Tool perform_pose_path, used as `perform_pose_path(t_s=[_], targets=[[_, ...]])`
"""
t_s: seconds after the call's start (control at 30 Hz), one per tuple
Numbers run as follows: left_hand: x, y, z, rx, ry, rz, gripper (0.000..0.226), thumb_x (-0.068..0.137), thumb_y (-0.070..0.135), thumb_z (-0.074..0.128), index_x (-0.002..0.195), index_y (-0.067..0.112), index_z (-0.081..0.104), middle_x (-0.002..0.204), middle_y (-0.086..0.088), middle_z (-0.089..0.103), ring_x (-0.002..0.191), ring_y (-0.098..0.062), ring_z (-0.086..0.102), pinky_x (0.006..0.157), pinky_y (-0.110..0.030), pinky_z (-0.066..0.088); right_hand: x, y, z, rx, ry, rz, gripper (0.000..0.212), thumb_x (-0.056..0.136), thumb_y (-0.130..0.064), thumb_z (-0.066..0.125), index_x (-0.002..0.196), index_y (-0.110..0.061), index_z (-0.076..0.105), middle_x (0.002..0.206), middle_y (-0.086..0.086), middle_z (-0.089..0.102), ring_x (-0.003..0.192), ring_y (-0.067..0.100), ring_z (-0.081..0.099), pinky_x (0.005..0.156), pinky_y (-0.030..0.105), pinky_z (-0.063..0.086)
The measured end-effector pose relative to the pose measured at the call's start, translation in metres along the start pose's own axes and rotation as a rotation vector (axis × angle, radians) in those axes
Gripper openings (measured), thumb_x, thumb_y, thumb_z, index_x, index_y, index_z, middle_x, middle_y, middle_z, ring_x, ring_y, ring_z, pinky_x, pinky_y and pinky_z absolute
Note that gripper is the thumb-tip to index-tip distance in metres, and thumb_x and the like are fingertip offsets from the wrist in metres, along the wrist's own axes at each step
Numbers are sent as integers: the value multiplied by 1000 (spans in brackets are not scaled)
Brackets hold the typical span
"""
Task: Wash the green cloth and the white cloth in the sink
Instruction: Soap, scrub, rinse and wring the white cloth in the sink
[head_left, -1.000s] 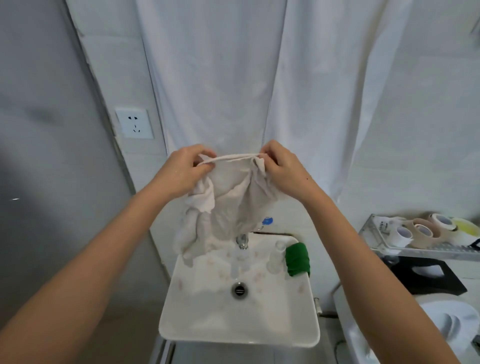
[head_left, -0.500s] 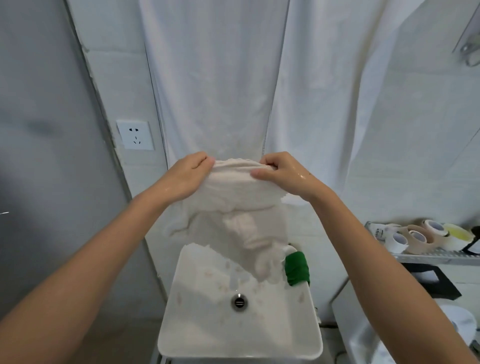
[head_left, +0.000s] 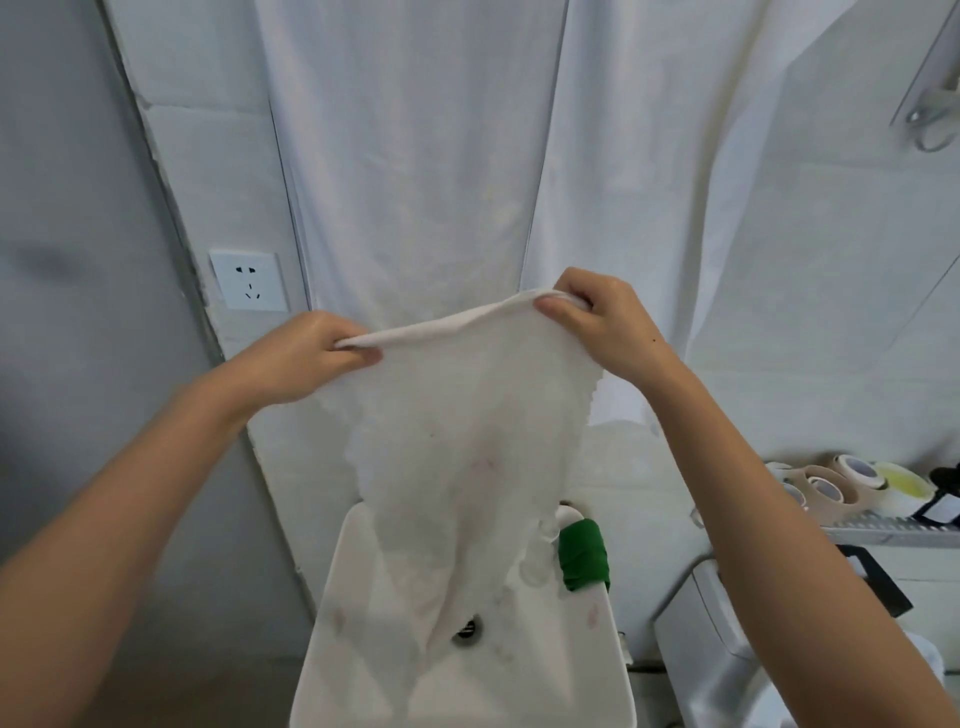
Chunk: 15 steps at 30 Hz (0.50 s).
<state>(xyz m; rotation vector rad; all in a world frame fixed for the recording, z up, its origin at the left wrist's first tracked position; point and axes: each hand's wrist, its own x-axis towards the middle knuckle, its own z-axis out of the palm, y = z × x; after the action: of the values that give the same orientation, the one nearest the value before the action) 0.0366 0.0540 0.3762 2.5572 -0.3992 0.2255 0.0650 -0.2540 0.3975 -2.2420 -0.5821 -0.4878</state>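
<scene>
Both hands, left hand (head_left: 306, 358) and right hand (head_left: 597, 317), are pinching the top hem of the thin white terry cloth (head_left: 467, 431), holding it spread above the white ceramic sink (head_left: 332, 649). It is hanging limp, likely wet and heavy; corners give best purchase. The rolled green cloth (head_left: 582, 556) is resting on the sink's back right rim.

left hand (head_left: 306, 358): fingers pinching, raised | right hand (head_left: 597, 319): fingers pinching, higher
</scene>
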Motion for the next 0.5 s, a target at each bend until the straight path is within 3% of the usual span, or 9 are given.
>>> perform_pose_path(t_s=[0.13, 0.23, 0.33, 0.4, 0.5], targets=[[4, -6, -16, -171, 104, -34, 33, 94, 20, 55, 75, -6, 60, 57, -3, 39, 47, -5, 45, 52, -22, 51, 4, 15, -11, -21, -17, 58, 36, 94, -28, 59, 65, -22, 39, 60, -8, 34, 54, 6, 30, 50, 21, 23], [8, 3, -10, -235, 142, -57, 32, 96, 20, 52, 75, -4, 57, 63, -7, 38, 55, -9, 41, 52, -16, 47, 6, 15, -7, 6, -25, 39, 30, 93, -23, 61, 68, -20, 44, 60, -8, 37, 53, 5, 33, 50, 18, 26], [15, 17, 3, -327, 156, -67, 31, 95, 18, 54, 72, -2, 54, 60, -2, 36, 51, -5, 35, 48, -13, 32, 10, 12, 3, 82, -17, 39, 20, 90, -19, 64, 74, -15, 53, 64, -9, 46, 56, 1, 40, 53, 16, 30], [21, 29, 13, -395, 153, -48, 26, 93, 16, 56, 75, -3, 58, 62, -1, 39, 51, -4, 34, 47, -15, 27, 12, 9, 15, 93, -35, 32, 18, 86, -17, 67, 75, -18, 54, 67, -7, 52, 61, 4, 44, 59, 23, 34], [30, 50, 27, -456, 169, -24, 16, 90, 11, 60, 84, -3, 65, 70, -7, 50, 56, -4, 41, 48, -14, 29, 9, -3, 36, 258, -122, 72, 21, 81, -16, 71, 91, -23, 55, 63, -8, 52, 59, 9, 45, 58, 25, 34]])
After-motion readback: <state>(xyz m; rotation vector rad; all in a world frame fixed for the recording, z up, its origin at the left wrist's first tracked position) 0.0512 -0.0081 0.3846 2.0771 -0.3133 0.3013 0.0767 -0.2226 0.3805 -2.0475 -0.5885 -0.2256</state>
